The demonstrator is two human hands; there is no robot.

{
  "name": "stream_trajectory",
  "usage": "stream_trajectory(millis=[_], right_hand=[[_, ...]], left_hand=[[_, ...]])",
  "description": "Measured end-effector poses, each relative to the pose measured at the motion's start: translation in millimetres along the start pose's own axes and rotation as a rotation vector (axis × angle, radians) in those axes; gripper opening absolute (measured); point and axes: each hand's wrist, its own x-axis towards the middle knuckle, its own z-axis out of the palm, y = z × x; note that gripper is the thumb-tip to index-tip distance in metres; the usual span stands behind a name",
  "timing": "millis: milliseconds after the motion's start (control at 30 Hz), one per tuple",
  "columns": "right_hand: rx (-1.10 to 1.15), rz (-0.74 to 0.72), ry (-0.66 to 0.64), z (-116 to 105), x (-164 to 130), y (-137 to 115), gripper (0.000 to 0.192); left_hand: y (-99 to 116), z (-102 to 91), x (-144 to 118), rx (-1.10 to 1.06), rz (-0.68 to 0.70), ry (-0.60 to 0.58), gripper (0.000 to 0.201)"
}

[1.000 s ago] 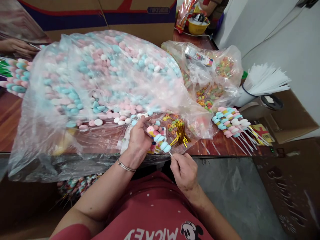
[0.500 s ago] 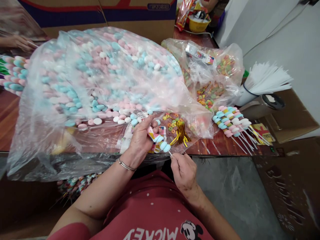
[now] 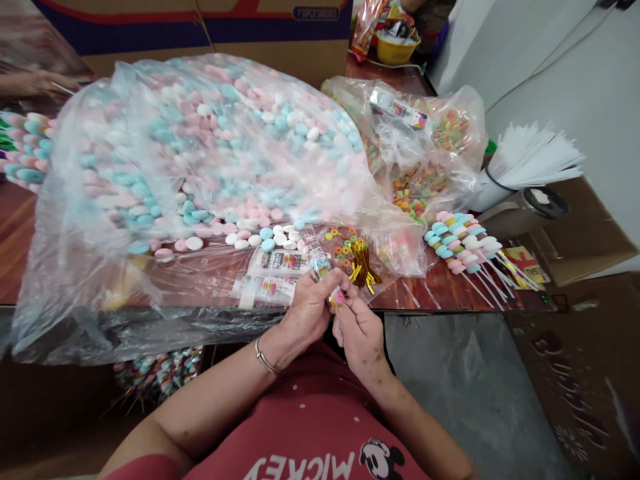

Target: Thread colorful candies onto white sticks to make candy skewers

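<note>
My left hand [image 3: 309,308] and my right hand [image 3: 356,328] meet at the table's front edge, both closed around a candy skewer [image 3: 323,267] of pink, white and blue marshmallow pieces. Its stick end is hidden between my fingers. Just beyond lie small printed packets [image 3: 273,275], a bunch of gold twist ties [image 3: 361,265] and several loose ring candies [image 3: 341,239]. A huge clear bag of pink, blue and white marshmallows [image 3: 200,160] covers most of the table.
Finished skewers [image 3: 463,247] lie at the right. A bundle of white sticks [image 3: 530,160] stands in a cup beside a bag of ring candies [image 3: 425,153]. Another person's hand [image 3: 30,83] is at the far left. Cardboard boxes [image 3: 200,27] stand behind.
My left hand left the loose marshmallows and came back toward me with the skewer. Both hands now meet at the table edge, closed around it.
</note>
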Motion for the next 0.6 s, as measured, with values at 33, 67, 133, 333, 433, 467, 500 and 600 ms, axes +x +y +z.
stream_trajectory(millis=[33, 67, 133, 333, 433, 467, 500, 600], right_hand=[[-0.061, -0.033, 0.001, -4, 0, 0, 0.028], [-0.113, -0.064, -0.002, -7, 1, 1, 0.028], [-0.201, -0.114, -0.025, -13, 1, 2, 0.027], [-0.420, -0.236, -0.105, -15, 0, -1, 0.026], [-0.585, -0.388, -0.096, -17, -3, -3, 0.022], [-0.637, -0.439, -0.080, -18, -4, -4, 0.022], [-0.683, -0.482, -0.060, -19, -5, -4, 0.023], [-0.764, -0.555, 0.012, -17, -5, -2, 0.026]], left_hand=[[2, -0.5, -1, 0.015, -0.005, -0.003, 0.037], [5, -1.2, 0, 0.027, -0.003, 0.000, 0.041], [16, -2.2, 6, 0.023, 0.028, 0.033, 0.047], [50, 0.9, 27, -0.045, 0.119, 0.210, 0.021], [55, -0.3, 31, -0.080, 0.132, 0.219, 0.018], [54, -1.0, 32, -0.094, 0.135, 0.215, 0.018], [51, -1.5, 31, -0.102, 0.142, 0.208, 0.019], [36, -0.3, 26, -0.079, 0.139, 0.147, 0.022]])
